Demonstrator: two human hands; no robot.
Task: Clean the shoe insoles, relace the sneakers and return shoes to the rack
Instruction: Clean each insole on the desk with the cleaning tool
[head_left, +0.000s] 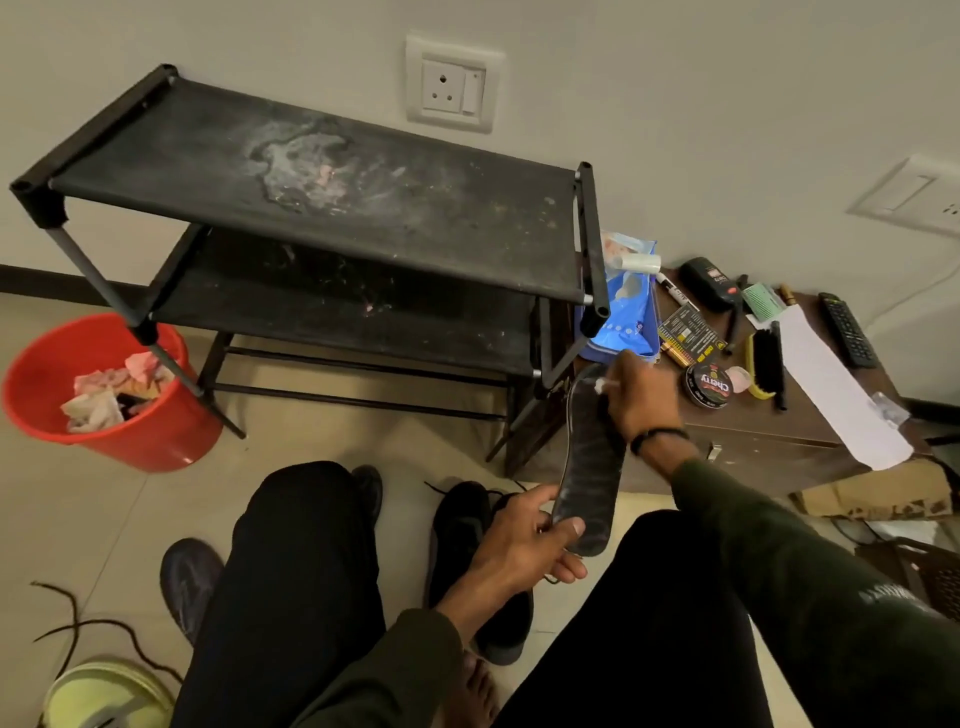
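Left hand pinches the near end of the black insole, thumb on top and fingers curled under. Right hand is up at the far end, fingers closed on a small white wad, probably a wipe or tissue, pressed against the insole's tip. The insole hangs in the air between the knees, just right of the shoe rack and near the edge of the low cabinet. Risks: it's held at one end only, so a hard wiping stroke could bend it or lever it out of the pinch onto the floor. The right elbow works close to the polish tin and brush, so a wide stroke could knock either off the cabinet. The rack's top shelf is dusty and stained, so shoes put back there would likely pick up dirt again. One black sneaker sits on the floor under the left wrist with loose laces, easy to snag or step on. Red bucket is far left, a long reach for dumping the wad.
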